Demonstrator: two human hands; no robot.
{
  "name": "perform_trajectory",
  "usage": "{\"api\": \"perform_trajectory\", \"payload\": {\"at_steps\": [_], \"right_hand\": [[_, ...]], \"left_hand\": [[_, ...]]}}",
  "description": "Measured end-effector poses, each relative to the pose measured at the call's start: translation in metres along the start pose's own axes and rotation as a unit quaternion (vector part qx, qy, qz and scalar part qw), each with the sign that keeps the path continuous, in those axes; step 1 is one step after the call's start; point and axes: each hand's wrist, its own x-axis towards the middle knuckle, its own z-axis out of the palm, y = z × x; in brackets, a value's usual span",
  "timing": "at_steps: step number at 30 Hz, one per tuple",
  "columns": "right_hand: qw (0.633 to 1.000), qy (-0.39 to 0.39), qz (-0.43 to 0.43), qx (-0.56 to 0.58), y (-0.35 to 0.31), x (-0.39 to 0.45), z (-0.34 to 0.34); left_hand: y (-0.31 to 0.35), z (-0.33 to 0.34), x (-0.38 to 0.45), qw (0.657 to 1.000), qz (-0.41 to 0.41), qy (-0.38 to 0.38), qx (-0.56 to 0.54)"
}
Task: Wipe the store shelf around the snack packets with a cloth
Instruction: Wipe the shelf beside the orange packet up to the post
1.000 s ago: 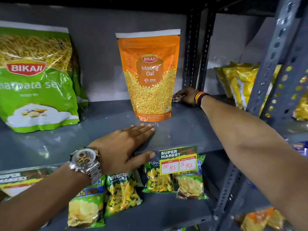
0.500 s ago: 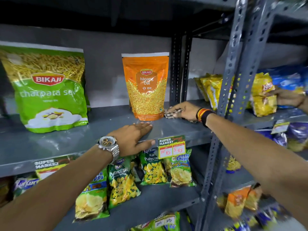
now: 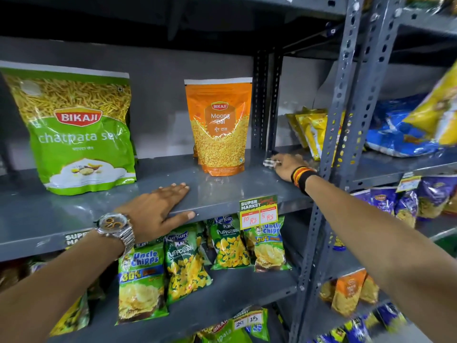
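Right hand (image 3: 288, 167) fingers clutch cloth (image 3: 270, 162) at shelf (image 3: 222, 191) right end beside Moong Dal packet (image 3: 218, 127); left hand (image 3: 158, 209) flat, fingers together; left stretch likely unwiped.

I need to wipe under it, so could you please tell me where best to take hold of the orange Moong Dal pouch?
Grip the orange Moong Dal pouch by its flat white sealed top strip, from the front and above. It stands upright on the grey metal shelf, its top edge clear.
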Motion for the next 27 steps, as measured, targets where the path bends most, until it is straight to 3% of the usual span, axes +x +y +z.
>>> {"api": "perform_trajectory", "payload": {"at_steps": [3,6,8,11,14,17,20,24,27], "right_hand": [[0.993,-0.027,-0.102,0.049,-0.004,-0.031,-0.002],[0.958,-0.1,-0.209,0.166,-0.012,-0.067,-0.014],[0.961,-0.053,-0.201,0.181,-0.012,-0.066,-0.029],[0.988,0.049,-0.112,0.092,0.001,-0.051,-0.039],[0.998,0.017,-0.034,-0.048,0.003,-0.049,-0.023],[0.999,0.02,-0.004,-0.041,-0.007,-0.06,-0.022],[0.998,0.017,-0.057,0.02,-0.021,-0.086,-0.026],[0.967,-0.069,-0.199,0.144,-0.05,-0.126,-0.025],[0.977,0.022,-0.15,0.15,-0.048,-0.106,-0.039]], "left_hand": [[0.0,0.002,0.0,1.0,0.002,0.003,0.005],[-0.002,0.003,0.001,1.0,0.002,0.006,0.005],[-0.001,0.001,0.002,1.0,0.003,0.002,0.004],[0.002,-0.001,0.001,1.0,0.007,0.001,0.008],[0.005,-0.003,-0.002,1.0,0.007,-0.007,0.009],[0.006,-0.003,-0.004,1.0,0.002,-0.003,0.001],[0.004,-0.001,-0.002,1.0,0.002,0.003,0.001],[0.0,0.001,0.001,1.0,0.005,0.012,0.002],[0.0,0.001,-0.001,1.0,0.006,0.015,0.005]]}}
